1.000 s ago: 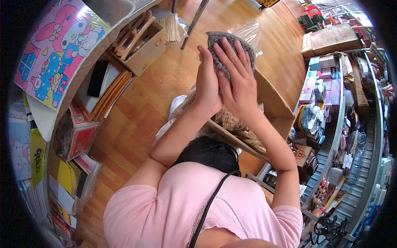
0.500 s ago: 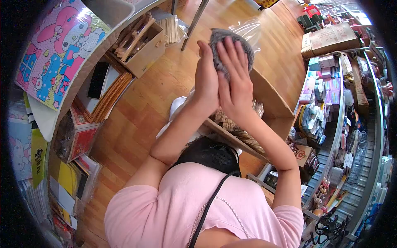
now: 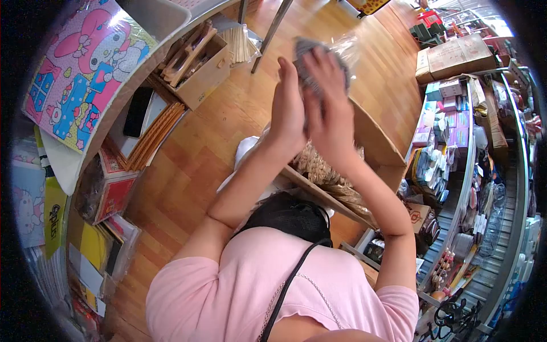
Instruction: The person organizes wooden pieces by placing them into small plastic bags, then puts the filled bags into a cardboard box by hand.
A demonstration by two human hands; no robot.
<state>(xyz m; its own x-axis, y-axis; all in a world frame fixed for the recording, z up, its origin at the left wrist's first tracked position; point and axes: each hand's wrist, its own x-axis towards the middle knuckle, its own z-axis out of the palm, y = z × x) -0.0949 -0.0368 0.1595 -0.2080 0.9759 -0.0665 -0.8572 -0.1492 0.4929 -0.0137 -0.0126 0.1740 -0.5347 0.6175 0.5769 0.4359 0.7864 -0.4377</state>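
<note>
L hand [image 3: 286, 111] & R hand [image 3: 327, 114] had a flat-palmed grip clamped on a roundish fuzzy grey pad [image 3: 307, 48], just above the cardboard box [image 3: 373, 139] w/ coarse woven straw stuff [image 3: 325, 168] inside.

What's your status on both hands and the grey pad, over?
Left hand and right hand clasp grey pad between them. Pad raised above open box. Nothing in the way; plastic bag just behind.

floor: wood parquet [image 3: 188, 171] | shelves [image 3: 464, 171]: stocked, right | light: daylight
</note>
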